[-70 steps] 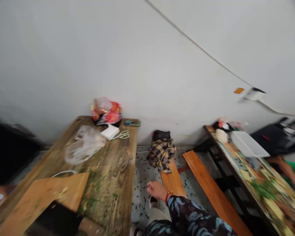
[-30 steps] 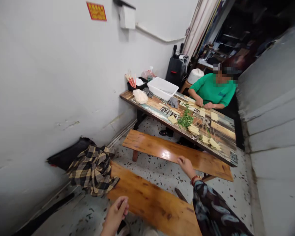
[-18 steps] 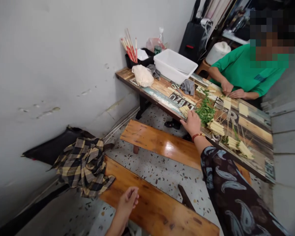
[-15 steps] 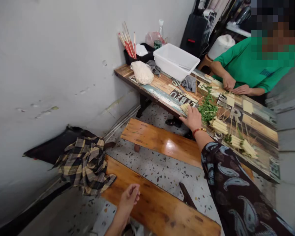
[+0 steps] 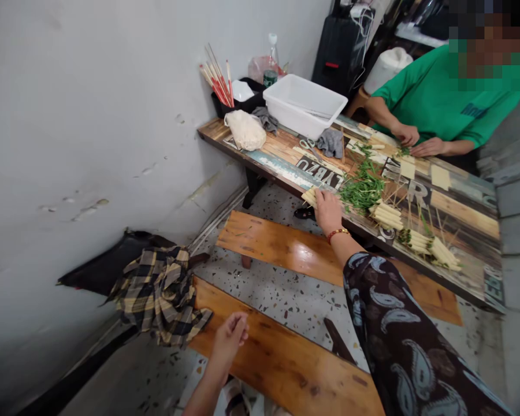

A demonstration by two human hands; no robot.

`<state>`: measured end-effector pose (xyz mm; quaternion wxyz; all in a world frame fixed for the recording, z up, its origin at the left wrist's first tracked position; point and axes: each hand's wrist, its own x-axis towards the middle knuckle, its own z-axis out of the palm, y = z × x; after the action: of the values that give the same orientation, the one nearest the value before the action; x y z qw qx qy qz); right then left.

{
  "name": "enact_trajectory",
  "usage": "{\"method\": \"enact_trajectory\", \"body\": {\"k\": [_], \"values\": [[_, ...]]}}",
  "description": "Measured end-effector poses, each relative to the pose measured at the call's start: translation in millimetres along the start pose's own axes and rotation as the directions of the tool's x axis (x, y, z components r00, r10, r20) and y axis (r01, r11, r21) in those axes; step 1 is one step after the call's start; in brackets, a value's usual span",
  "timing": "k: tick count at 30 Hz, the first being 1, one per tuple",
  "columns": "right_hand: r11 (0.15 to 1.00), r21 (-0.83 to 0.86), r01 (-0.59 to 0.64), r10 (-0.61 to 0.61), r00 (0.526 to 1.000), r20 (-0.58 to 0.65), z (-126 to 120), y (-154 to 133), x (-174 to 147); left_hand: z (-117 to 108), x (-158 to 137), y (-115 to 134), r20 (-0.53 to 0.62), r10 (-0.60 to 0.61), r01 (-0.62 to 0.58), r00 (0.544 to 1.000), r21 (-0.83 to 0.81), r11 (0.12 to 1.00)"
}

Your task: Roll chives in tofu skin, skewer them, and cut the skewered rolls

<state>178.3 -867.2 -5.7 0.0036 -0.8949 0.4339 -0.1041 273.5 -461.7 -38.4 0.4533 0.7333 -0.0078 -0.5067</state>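
At the near edge of the table, my right hand point(image 5: 328, 211) is closed around a bunch of skewered pale rolls point(image 5: 309, 197), which look like tofu-skin rolls. My fingers hide part of them. A heap of chopped-length green herbs point(image 5: 364, 188) lies just beyond that hand. More skewered rolls point(image 5: 387, 215) rest to its right, some with greens showing at their ends. Over the near bench, my left hand point(image 5: 233, 335) hangs with its fingers curled together, and nothing shows in it.
Two wooden benches, a near one point(image 5: 294, 370) and a farther one point(image 5: 281, 245), stand before the table point(image 5: 463, 216). A person in green point(image 5: 433, 98) works across it with greens. A white tub point(image 5: 305, 107), scissors point(image 5: 307, 144) and a plaid cloth point(image 5: 160, 289) are also around.
My right hand has moved left and slightly toward me with the rolls, now at the table's edge. The left hand stays curled over the bench. Greens now show by the other person's hands.
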Motion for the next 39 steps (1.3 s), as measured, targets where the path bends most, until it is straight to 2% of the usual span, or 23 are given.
{"method": "enact_trajectory", "body": {"k": [3, 5, 6, 8, 10, 11, 12, 13, 15, 17, 19, 21, 22, 23, 24, 25, 26, 27, 28, 30, 33, 36, 39], "values": [[0.991, 0.085, 0.104, -0.106, 0.994, 0.016, -21, -13, -10, -4, 5, 11, -0.002, 0.079, -0.079, 0.997, 0.078, 0.994], [0.958, 0.201, 0.207, -0.211, 0.977, -0.002, -44, -27, -32, -4, 9, 30, -0.022, 0.224, -0.216, 0.974, 0.186, 0.958], [0.932, 0.273, 0.238, -0.242, 0.970, -0.019, -57, -36, -47, -2, 10, 43, -0.022, 0.326, -0.311, 0.945, 0.251, 0.917], [0.837, 0.469, 0.283, -0.295, 0.954, -0.049, -85, -55, -84, 4, 8, 74, 0.028, 0.541, -0.513, 0.840, 0.365, 0.777], [0.685, 0.697, 0.210, -0.297, 0.955, 0.004, -110, -71, -122, 15, 3, 104, 0.133, 0.679, -0.663, 0.722, 0.411, 0.625], [0.591, 0.798, 0.118, -0.302, 0.950, 0.083, -121, -77, -140, 21, -2, 117, 0.193, 0.697, -0.703, 0.691, 0.405, 0.585], [0.502, 0.865, -0.010, -0.276, 0.946, 0.171, -130, -82, -156, 28, -7, 126, 0.269, 0.673, -0.718, 0.689, 0.382, 0.582], [0.412, 0.900, -0.140, -0.254, 0.931, 0.261, -136, -84, -169, 35, -13, 131, 0.357, 0.611, -0.708, 0.707, 0.345, 0.617], [0.231, 0.905, -0.357, -0.232, 0.883, 0.408, -143, -83, -188, 48, -26, 129, 0.560, 0.386, -0.597, 0.733, 0.257, 0.760], [0.099, 0.861, -0.499, -0.235, 0.829, 0.508, -143, -75, -200, 60, -40, 116, 0.725, 0.125, -0.391, 0.677, 0.210, 0.896], [0.046, 0.807, -0.588, -0.284, 0.767, 0.575, -140, -61, -204, 70, -52, 100, 0.804, -0.056, -0.190, 0.592, 0.207, 0.960], [0.063, 0.776, -0.628, -0.364, 0.709, 0.604, -137, -37, -202, 79, -62, 86, 0.828, -0.140, -0.073, 0.543, 0.213, 0.974], [0.090, 0.778, -0.622, -0.370, 0.704, 0.606, -135, -21, -198, 82, -65, 81, 0.826, -0.152, -0.047, 0.543, 0.210, 0.977], [0.131, 0.789, -0.600, -0.315, 0.730, 0.607, -134, -1, -193, 84, -66, 77, 0.818, -0.148, -0.036, 0.556, 0.202, 0.979], [0.195, 0.797, -0.572, -0.184, 0.776, 0.603, -134, 23, -186, 85, -66, 74, 0.803, -0.136, -0.034, 0.580, 0.190, 0.981], [0.294, 0.785, -0.545, 0.045, 0.829, 0.558, -133, 50, -179, 85, -65, 72, 0.785, -0.120, -0.032, 0.608, 0.175, 0.984], [0.407, 0.731, -0.548, 0.342, 0.834, 0.434, -133, 79, -172, 84, -63, 71, 0.762, -0.104, -0.029, 0.639, 0.158, 0.987], [0.502, 0.614, -0.609, 0.587, 0.761, 0.274, -133, 110, -165, 83, -60, 69, 0.737, -0.091, -0.024, 0.670, 0.143, 0.989], [0.517, 0.547, -0.658, 0.690, 0.699, 0.189, -133, 140, -159, 80, -57, 67, 0.711, -0.082, -0.019, 0.699, 0.134, 0.991], [0.512, 0.444, -0.735, 0.783, 0.613, 0.110, -133, 195, -150, 74, -51, 63, 0.656, -0.080, -0.010, 0.750, 0.132, 0.991], [0.497, 0.300, -0.814, 0.833, 0.545, 0.099, -127, 251, -139, 68, -42, 54, 0.588, -0.091, 0.004, 0.804, 0.147, 0.989], [0.478, 0.191, -0.857, 0.840, 0.510, 0.187, -111, 277, -124, 67, -36, 42, 0.538, -0.115, 0.040, 0.835, 0.150, 0.988], [0.493, 0.125, -0.861, 0.815, 0.507, 0.279, -92, 288, -101, 71, -31, 32, 0.510, -0.162, 0.097, 0.845, 0.152, 0.984]]}}
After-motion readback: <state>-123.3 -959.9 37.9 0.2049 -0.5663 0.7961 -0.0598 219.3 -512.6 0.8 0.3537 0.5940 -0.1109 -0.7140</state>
